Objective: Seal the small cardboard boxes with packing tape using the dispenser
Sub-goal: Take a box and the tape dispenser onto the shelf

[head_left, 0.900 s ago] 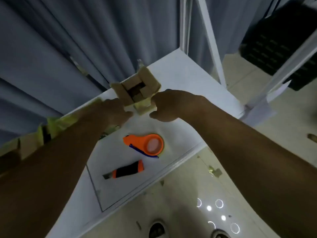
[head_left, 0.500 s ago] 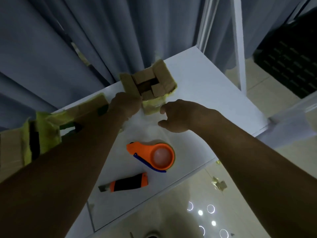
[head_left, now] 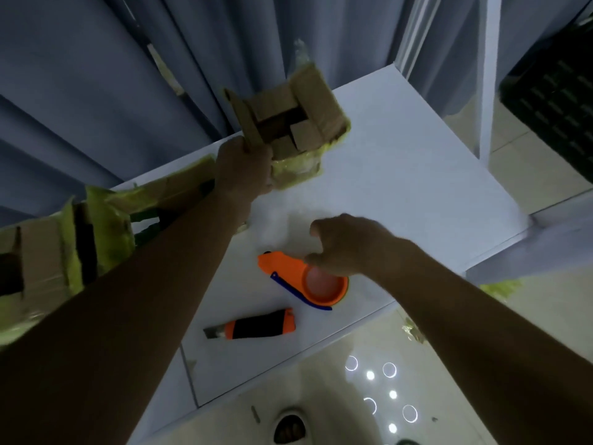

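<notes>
Our left hand (head_left: 244,167) grips the small cardboard box (head_left: 288,123), flaps open, at the bench's (head_left: 401,162) far edge. Our right hand (head_left: 345,244), loosely curled and holding nothing, hovers over the orange tape dispenser (head_left: 303,279); we should grasp its handle firmly.

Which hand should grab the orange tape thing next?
Probably the right hand. Its curled fingers hover right over the orange tape dispenser and hold nothing. The left hand is busy gripping the small cardboard box, whose flaps are not closed.
</notes>
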Tool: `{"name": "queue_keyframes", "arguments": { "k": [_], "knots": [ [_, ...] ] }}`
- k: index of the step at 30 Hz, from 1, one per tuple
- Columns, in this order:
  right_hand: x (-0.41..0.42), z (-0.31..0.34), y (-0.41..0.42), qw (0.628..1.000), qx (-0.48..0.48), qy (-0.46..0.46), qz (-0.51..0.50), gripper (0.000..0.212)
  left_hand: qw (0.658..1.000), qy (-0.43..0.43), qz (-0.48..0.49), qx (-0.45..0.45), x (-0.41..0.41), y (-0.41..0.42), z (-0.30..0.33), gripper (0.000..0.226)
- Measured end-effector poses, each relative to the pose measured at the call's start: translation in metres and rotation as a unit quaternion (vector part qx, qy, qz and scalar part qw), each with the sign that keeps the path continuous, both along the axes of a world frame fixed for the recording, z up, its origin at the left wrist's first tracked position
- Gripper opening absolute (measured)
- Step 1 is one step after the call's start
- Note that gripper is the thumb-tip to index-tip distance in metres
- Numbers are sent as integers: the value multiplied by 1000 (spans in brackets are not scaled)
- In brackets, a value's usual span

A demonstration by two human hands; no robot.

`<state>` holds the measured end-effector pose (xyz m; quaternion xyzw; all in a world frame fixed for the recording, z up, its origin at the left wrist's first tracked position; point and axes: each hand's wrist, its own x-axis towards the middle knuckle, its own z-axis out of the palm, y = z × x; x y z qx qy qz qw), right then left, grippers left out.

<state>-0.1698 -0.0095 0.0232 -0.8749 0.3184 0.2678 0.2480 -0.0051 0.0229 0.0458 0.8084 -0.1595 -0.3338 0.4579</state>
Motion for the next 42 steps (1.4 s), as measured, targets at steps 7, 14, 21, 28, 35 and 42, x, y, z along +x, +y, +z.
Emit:
{"name": "queue_keyframes", "arguments": {
  "k": [7, 14, 21, 28, 35, 42],
  "knots": [
    [-8, -49, 64, 999, -16, 21, -21, 107, 994, -107, -1, -13, -5, 49, 5, 44],
    [-8, -62, 73, 992, -60, -40, -106, 75, 992, -124, 2, -33, -17, 94, -14, 24],
    [-43, -42, 58, 980, -89, -59, -167, 70, 994, -103, -8, -47, -50, 100, -4, 28],
    [-100, -14, 69, 979, -87, -84, -167, 70, 984, -165, -10, -65, -109, 115, 14, 22],
    [-214, 48, 88, 986, -88, -73, -120, 69, 981, -174, -21, -78, -213, 150, 66, 33],
    [-315, 180, 98, 988, -134, -71, -31, 68, 975, -210, 13, -76, -309, 171, 188, 39]
  ]
}}
